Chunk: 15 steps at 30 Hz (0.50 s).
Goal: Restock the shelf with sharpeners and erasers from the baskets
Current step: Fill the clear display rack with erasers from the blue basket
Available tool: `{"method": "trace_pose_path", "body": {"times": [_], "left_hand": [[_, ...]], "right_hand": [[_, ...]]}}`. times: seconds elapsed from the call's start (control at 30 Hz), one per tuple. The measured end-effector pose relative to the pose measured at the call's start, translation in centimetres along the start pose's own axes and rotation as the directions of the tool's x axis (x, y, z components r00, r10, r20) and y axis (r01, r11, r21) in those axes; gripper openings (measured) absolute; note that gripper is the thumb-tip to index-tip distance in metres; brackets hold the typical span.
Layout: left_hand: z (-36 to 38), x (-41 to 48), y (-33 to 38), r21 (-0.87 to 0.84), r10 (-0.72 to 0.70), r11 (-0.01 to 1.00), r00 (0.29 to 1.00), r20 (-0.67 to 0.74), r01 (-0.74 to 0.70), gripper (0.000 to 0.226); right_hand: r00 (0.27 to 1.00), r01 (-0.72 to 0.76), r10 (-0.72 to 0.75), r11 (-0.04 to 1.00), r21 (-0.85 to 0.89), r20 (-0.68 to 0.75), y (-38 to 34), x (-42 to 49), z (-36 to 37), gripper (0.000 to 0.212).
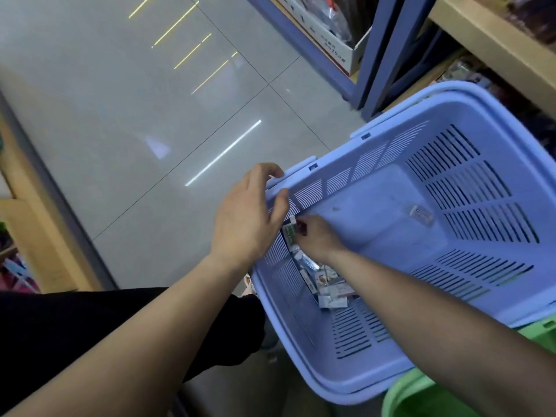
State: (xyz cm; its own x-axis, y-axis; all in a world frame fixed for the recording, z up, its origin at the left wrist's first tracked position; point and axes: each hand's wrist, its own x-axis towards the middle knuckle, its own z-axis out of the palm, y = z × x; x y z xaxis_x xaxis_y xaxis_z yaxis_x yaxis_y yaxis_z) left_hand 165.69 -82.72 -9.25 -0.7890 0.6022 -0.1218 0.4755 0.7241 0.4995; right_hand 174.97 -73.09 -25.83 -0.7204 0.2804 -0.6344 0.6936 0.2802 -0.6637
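Observation:
A lavender plastic basket (469,224) is tilted toward me, and small packaged erasers (326,284) have slid into its lower left corner. My left hand (246,218) grips the basket's left rim, fingers curled over the edge. Inside the basket, my right hand (316,236) pinches a small green and white packet (290,231) at the top of the pile. One clear packet (421,213) lies alone on the basket floor. A wooden shelf (493,46) runs along the upper right.
A green basket (421,398) sits under the lavender one at the bottom right. A blue metal rack (388,55) holds a cardboard box (331,37). Grey tiled floor (135,115) spreads left, with a wooden display base (33,212) along its left edge.

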Motion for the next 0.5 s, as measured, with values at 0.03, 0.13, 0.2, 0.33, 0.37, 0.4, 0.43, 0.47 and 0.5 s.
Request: {"method": "trace_pose_path", "body": {"times": [0.03,0.13,0.2,0.33,0.37,0.4,0.43,0.47,0.5], "left_hand": [[0.00,-0.01,0.01,0.006,-0.002,1.000,1.000,-0.002,0.002,0.025],[0.05,0.03,-0.04,0.019,-0.004,1.000,1.000,-0.004,0.004,0.024],[0.09,0.01,-0.03,0.013,-0.011,1.000,1.000,-0.001,0.011,0.024],[0.11,0.01,0.03,0.027,-0.014,1.000,1.000,-0.007,0.014,0.024],[0.06,0.01,0.08,0.024,-0.016,1.000,1.000,-0.007,0.017,0.024],[0.02,0.03,0.12,0.020,-0.020,1.000,1.000,-0.005,0.020,0.024],[-0.03,0.05,0.17,0.018,-0.023,1.000,1.000,-0.003,0.023,0.024],[-0.05,0.06,0.17,0.019,-0.027,0.999,1.000,0.000,0.027,0.025],[-0.07,0.04,0.20,0.020,-0.030,0.999,1.000,0.002,0.030,0.025]], "right_hand": [[0.999,0.030,-0.028,0.999,-0.033,0.038,-0.27,-0.13,0.28,0.007],[0.993,0.061,-0.052,0.994,-0.086,0.102,-0.45,-0.08,0.62,0.027],[0.992,0.063,-0.047,0.990,-0.127,0.121,-0.17,0.11,0.65,0.033],[0.990,0.033,-0.005,0.979,-0.199,0.140,-0.25,0.13,0.65,0.032],[0.990,0.028,0.000,0.981,-0.194,0.143,-0.38,0.10,0.61,0.030],[0.989,0.025,0.004,0.982,-0.188,0.151,-0.50,0.02,0.55,0.027],[0.988,0.023,0.005,0.984,-0.179,0.156,-0.64,-0.05,0.41,0.025],[0.987,0.012,0.014,0.987,-0.160,0.161,-0.74,-0.07,0.26,0.025],[0.985,-0.008,0.030,0.991,-0.132,0.171,-0.84,-0.14,0.07,0.027]]}}
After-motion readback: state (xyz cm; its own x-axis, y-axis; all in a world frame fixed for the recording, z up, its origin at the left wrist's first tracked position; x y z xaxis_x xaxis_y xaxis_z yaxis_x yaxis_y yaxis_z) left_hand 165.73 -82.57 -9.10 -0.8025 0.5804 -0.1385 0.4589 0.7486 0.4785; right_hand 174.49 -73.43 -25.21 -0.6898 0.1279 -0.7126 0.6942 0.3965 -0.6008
